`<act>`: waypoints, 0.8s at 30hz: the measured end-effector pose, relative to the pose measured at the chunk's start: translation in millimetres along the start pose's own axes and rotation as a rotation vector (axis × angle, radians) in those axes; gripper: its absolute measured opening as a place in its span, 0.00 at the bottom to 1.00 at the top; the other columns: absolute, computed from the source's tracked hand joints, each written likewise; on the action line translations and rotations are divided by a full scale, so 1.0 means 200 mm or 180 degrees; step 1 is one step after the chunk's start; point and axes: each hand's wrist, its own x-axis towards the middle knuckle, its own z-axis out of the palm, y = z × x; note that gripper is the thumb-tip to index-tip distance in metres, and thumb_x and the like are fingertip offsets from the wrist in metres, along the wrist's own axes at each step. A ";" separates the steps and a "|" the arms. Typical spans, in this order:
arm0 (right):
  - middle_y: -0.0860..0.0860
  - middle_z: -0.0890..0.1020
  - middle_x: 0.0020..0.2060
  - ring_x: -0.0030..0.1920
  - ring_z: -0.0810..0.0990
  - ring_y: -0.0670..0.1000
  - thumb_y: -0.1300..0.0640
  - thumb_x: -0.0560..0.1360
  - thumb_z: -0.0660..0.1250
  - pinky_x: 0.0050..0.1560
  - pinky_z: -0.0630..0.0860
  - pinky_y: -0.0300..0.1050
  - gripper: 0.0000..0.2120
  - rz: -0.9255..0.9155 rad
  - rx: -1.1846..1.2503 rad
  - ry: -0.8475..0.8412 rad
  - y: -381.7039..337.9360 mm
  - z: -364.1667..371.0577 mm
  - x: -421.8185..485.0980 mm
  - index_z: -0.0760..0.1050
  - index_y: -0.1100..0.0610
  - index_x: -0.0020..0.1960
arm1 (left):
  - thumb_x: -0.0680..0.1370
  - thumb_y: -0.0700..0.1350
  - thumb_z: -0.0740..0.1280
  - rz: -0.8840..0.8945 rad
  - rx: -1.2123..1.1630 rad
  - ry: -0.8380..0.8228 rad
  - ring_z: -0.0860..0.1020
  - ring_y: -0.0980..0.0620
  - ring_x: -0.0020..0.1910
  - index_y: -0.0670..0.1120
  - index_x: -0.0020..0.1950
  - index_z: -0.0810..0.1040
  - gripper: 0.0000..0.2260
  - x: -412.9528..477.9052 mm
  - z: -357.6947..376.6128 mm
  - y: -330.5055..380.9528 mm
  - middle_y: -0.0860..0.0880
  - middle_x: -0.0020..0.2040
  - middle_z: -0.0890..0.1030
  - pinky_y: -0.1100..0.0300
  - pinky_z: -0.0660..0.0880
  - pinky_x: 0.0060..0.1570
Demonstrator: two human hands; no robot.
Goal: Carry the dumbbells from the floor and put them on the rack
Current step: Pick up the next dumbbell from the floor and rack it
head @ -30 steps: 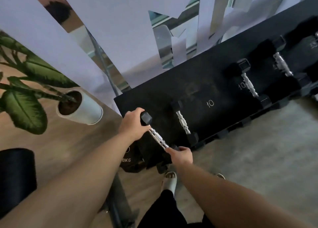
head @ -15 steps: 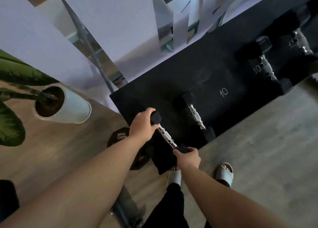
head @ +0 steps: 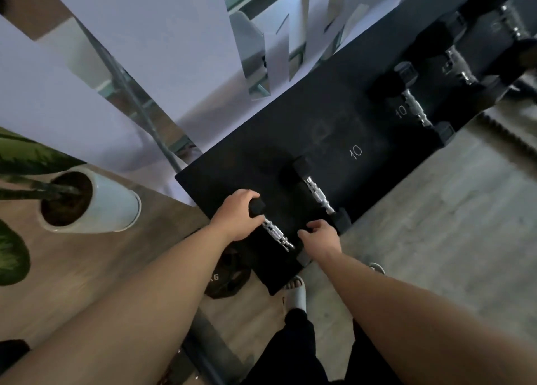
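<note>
A small dumbbell [head: 276,235] with black hex heads and a knurled chrome handle lies at the left end of the black rack shelf [head: 261,164]. My left hand [head: 236,217] wraps its far head. My right hand [head: 319,238] hovers just right of its near head, fingers loose and off it. A second small dumbbell [head: 318,195] rests right beside it. Further right on the shelf sit a dumbbell marked 10 [head: 412,105] and two bigger ones [head: 459,65], partly cut off at the frame's edge.
A white pot [head: 116,207] with a leafy plant stands on the wooden floor at left. A dark weight plate [head: 226,277] lies under the rack's corner, by my sandalled foot [head: 296,294]. A mirrored wall runs behind the rack. Grey floor stretches right.
The dumbbell has come to rest on the rack's left end. My right hand has let go of its near head and shifted right. My left hand keeps its grip.
</note>
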 end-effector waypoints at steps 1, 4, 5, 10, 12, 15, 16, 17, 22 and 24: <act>0.51 0.82 0.58 0.57 0.81 0.53 0.50 0.76 0.71 0.56 0.77 0.43 0.19 -0.0112 -0.0013 -0.0020 -0.02 -0.05 0.00 0.79 0.53 0.66 | 0.77 0.54 0.73 0.0048 0.0021 -0.0021 0.72 0.50 0.68 0.52 0.72 0.73 0.25 -0.01 -0.03 0.02 0.53 0.70 0.72 0.53 0.70 0.68; 0.47 0.81 0.49 0.58 0.83 0.53 0.51 0.78 0.71 0.56 0.78 0.43 0.14 -0.0403 -0.0245 -0.0041 -0.08 -0.26 -0.03 0.81 0.54 0.61 | 0.77 0.54 0.73 0.0179 0.0070 -0.0191 0.75 0.52 0.63 0.52 0.68 0.77 0.20 -0.04 -0.13 0.10 0.54 0.65 0.77 0.56 0.73 0.63; 0.47 0.82 0.49 0.58 0.83 0.52 0.50 0.78 0.71 0.54 0.76 0.42 0.13 -0.0464 -0.0353 -0.0044 -0.09 -0.33 -0.05 0.81 0.53 0.60 | 0.77 0.54 0.73 0.0206 0.0070 -0.0263 0.77 0.53 0.62 0.53 0.67 0.78 0.19 -0.05 -0.17 0.14 0.54 0.63 0.79 0.56 0.73 0.63; 0.51 0.86 0.53 0.56 0.83 0.53 0.48 0.78 0.71 0.55 0.77 0.44 0.13 -0.0605 -0.0473 0.0353 -0.05 -0.72 -0.16 0.81 0.53 0.58 | 0.76 0.57 0.73 0.0573 0.0303 -0.0379 0.81 0.55 0.53 0.56 0.58 0.81 0.13 -0.01 -0.33 0.50 0.58 0.52 0.83 0.58 0.77 0.55; 0.51 0.86 0.52 0.56 0.83 0.54 0.47 0.78 0.70 0.55 0.77 0.44 0.14 -0.0606 -0.0358 0.0543 0.01 -0.89 -0.23 0.81 0.54 0.59 | 0.75 0.58 0.74 0.0846 0.0419 -0.0411 0.82 0.57 0.50 0.56 0.55 0.82 0.11 0.02 -0.34 0.72 0.58 0.48 0.83 0.59 0.78 0.54; 0.50 0.84 0.50 0.56 0.83 0.54 0.43 0.78 0.70 0.51 0.75 0.43 0.15 -0.0519 -0.0091 0.0900 0.15 -1.15 -0.36 0.81 0.52 0.57 | 0.75 0.60 0.73 0.1224 0.0659 -0.0597 0.81 0.59 0.47 0.54 0.54 0.83 0.13 0.01 -0.27 1.09 0.57 0.47 0.84 0.60 0.77 0.52; 0.51 0.84 0.51 0.56 0.83 0.54 0.42 0.78 0.69 0.50 0.74 0.43 0.16 -0.0484 0.0017 0.1038 0.21 -1.24 -0.41 0.81 0.53 0.57 | 0.75 0.61 0.73 0.1335 0.0746 -0.0674 0.81 0.59 0.48 0.54 0.54 0.83 0.14 -0.01 -0.23 1.21 0.57 0.48 0.83 0.60 0.77 0.50; 0.52 0.85 0.53 0.57 0.82 0.55 0.41 0.78 0.68 0.50 0.73 0.43 0.17 -0.0446 0.0127 0.1167 0.28 -1.32 -0.47 0.81 0.53 0.57 | 0.75 0.62 0.72 0.1447 0.0826 -0.0746 0.80 0.58 0.48 0.55 0.55 0.82 0.15 -0.03 -0.19 1.33 0.56 0.49 0.83 0.60 0.76 0.48; 0.54 0.85 0.56 0.59 0.82 0.57 0.39 0.79 0.67 0.56 0.76 0.47 0.20 -0.0182 0.0558 0.1709 0.71 -1.71 -0.80 0.80 0.55 0.58 | 0.73 0.67 0.71 0.1986 0.0980 -0.0897 0.81 0.56 0.47 0.56 0.52 0.82 0.17 -0.26 0.09 1.88 0.55 0.48 0.84 0.57 0.79 0.51; 0.53 0.84 0.52 0.58 0.82 0.56 0.40 0.79 0.67 0.58 0.78 0.49 0.17 -0.0074 0.0698 0.1887 0.93 -1.83 -0.93 0.79 0.53 0.54 | 0.71 0.69 0.70 0.2208 0.1129 -0.0929 0.82 0.57 0.47 0.57 0.52 0.82 0.19 -0.38 0.19 2.08 0.57 0.47 0.84 0.56 0.80 0.52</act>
